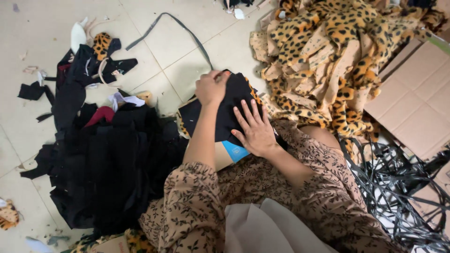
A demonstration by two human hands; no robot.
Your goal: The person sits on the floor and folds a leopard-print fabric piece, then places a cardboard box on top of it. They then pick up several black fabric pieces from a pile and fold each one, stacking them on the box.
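A black fabric piece (225, 110) lies on my lap over a cardboard board with a blue patch (234, 151). My left hand (211, 86) is closed on the far edge of the black piece, pinching it. My right hand (255, 129) lies flat with fingers spread on the near part of the same piece, pressing it down. A bit of leopard-print fabric shows under the black piece's right edge.
A heap of black fabric pieces (108, 164) lies on the tiled floor at my left. A large pile of leopard-print pieces (328, 51) is at the upper right, beside flattened cardboard (412, 103). Black strips (398, 192) tangle at the right. A grey strap (178, 28) lies ahead.
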